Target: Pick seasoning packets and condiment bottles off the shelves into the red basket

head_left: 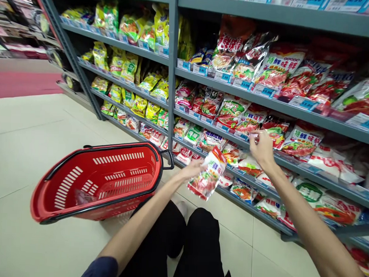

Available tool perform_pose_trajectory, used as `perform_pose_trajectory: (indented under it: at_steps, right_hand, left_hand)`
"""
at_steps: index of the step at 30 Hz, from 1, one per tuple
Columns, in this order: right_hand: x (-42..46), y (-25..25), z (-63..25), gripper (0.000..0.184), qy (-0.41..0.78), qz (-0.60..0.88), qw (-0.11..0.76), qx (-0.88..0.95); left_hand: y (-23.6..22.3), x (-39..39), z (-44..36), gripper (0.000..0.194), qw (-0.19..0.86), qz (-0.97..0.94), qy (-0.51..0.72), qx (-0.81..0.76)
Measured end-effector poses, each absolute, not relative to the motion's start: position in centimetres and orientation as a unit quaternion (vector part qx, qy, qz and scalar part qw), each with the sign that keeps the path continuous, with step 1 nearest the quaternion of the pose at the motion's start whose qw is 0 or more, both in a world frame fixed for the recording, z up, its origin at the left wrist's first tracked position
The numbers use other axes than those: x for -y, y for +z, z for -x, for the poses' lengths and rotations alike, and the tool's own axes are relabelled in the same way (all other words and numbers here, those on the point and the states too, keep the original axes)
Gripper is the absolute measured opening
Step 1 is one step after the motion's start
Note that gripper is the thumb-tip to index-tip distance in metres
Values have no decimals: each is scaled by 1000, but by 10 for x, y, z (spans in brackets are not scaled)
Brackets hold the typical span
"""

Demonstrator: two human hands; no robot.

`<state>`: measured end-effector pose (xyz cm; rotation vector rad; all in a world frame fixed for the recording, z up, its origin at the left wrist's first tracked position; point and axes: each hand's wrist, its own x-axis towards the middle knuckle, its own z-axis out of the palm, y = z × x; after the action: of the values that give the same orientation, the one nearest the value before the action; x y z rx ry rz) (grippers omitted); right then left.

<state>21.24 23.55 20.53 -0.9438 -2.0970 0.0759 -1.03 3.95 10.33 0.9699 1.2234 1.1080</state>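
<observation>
I see the packet (209,173) gripped in my left hand (193,170), long axis running one to seven o'clock; the basket (46,190) lies at nine, nearer that hand. My right hand (261,148), at two, curls its fingers by the shelf (325,175), contents unclear

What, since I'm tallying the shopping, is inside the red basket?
In the red basket, a pale item lies low down, too blurred to identify. The near wall covers part of the interior; anything behind it cannot be seen.
</observation>
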Motion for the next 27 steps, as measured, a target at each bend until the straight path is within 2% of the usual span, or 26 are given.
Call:
perform_pose_trajectory:
  at_steps: [3, 5, 7, 10, 17, 22, 27]
  right_hand:
    - [-225, 162, -199, 40, 250, 408, 435, 763]
    - [-214, 132, -176, 52, 415, 393, 422, 704]
    - [-200, 105, -147, 58, 506, 363, 411, 666]
    - [-180, 72, -103, 58, 511, 358, 441, 645]
    - [-174, 18, -31, 55, 347, 455, 553, 605]
    - [-178, -3, -36, 51, 401, 403, 558, 605]
    - [-174, -61, -70, 56, 420, 493, 565, 512]
  left_hand:
    - [121, -54, 44, 52, 556, -364, 593, -455]
    - [131, -76, 60, 54, 528, -359, 635, -434]
    - [133, -101, 71, 51, 515, -370, 645, -427]
    - [111, -129, 81, 46, 499, -368, 667, -412]
    - [32, -156, 110, 43, 495, -343, 723, -339]
    - [6, -180, 109, 48, 516, -342, 692, -372]
    - [-45, -184, 66, 43, 548, -360, 623, -428]
